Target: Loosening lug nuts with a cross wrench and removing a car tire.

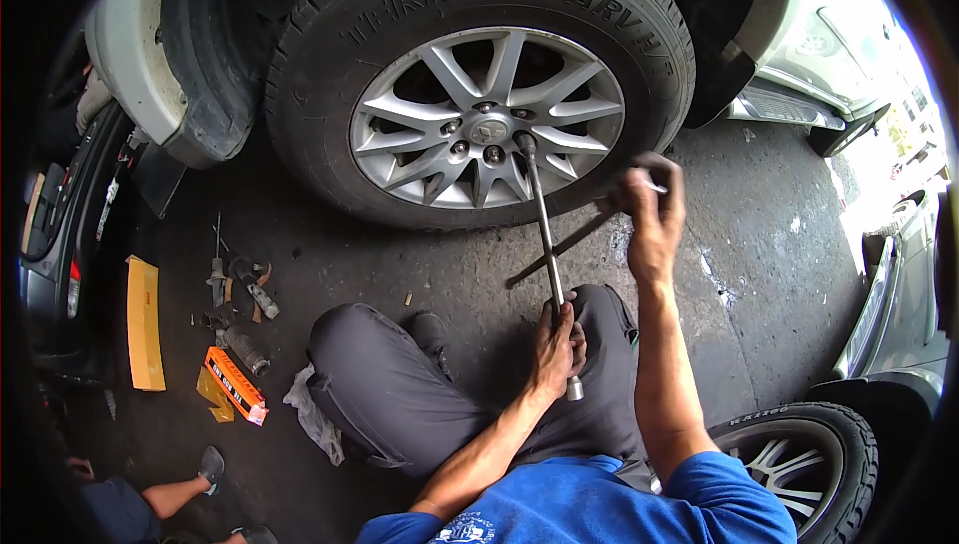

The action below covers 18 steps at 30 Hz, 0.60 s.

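A four-way lug wrench (540, 206) reaches from the wheel down toward my lap, its far socket on a lug nut right of the hub centre. My left hand (556, 352) is closed around the lower part of its long bar, above the free socket end. At the upper right end of the crossbar is my right hand (655, 219), fingers curled about the bar and somewhat blurred. The wheel (488, 130) has silver spokes and a black tyre, and sits upright in front of me. Several lug nuts (460, 148) show around its hub.
Left on the dark floor lie a yellow-brown box (145, 324), an orange box (236, 384) and worn metal parts (240, 279). Another wheel (799, 464) rests at my lower right. Someone's leg (178, 492) shows lower left. Other vehicles stand on both sides.
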{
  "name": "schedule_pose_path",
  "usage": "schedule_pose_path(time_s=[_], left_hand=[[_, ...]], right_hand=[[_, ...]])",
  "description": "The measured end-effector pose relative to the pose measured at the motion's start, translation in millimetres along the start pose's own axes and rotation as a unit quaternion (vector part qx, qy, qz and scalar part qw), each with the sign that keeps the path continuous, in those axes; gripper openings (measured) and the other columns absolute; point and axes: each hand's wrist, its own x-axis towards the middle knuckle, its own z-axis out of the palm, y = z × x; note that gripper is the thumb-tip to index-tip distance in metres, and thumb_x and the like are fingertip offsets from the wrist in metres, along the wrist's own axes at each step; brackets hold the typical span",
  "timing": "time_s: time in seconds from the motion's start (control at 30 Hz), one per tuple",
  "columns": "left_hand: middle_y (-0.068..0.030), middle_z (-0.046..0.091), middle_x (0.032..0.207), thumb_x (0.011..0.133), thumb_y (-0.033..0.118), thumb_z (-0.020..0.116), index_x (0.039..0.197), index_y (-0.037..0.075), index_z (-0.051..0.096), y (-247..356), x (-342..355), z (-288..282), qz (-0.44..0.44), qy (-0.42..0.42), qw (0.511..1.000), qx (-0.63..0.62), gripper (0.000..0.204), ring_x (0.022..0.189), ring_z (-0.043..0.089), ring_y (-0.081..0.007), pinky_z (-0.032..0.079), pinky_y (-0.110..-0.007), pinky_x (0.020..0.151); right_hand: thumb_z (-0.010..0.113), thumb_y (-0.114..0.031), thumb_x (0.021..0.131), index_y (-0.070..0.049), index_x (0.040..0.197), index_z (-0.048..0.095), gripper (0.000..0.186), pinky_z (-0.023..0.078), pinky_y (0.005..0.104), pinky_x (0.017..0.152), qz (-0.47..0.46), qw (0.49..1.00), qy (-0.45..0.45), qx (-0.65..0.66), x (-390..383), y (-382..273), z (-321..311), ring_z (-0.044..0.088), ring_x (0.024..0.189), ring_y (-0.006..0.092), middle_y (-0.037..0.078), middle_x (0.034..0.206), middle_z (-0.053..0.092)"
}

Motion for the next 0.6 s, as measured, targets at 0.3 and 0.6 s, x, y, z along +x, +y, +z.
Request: schedule_pose_path(time_s=[0.3,0.6], left_hand=[[0.0042,0.036,0.062,0.099,0.043,0.043,0.11,0.019,0.044,1,23,-1,-0.017,-0.078,0.994,-0.08,0.026,0.04,0.03,-0.0044,0.027,-0.019,0.032],[0.0044,0.035,0.061,0.099,0.039,0.043,0.122,0.02,0.043,3,23,-13,0.013,0.063,0.997,0.049,0.03,0.039,0.031,-0.0046,0.027,-0.018,0.031]], right_hand=[[0.051,-0.037,0.095,-0.001,0.112,0.058,0.04,0.048,0.0403,0.087,-0.057,0.863,0.122,-0.487,10,77,-130,0.062,0.092,0.0317,0.017,0.098,0.063],[0.051,-0.028,0.097,-0.003,0.068,0.061,0.039,0.038,0.0333,0.044,-0.28,0.858,0.061,-0.427,72,-111,-15,0.051,0.045,0.0185,0.012,0.056,0.056]])
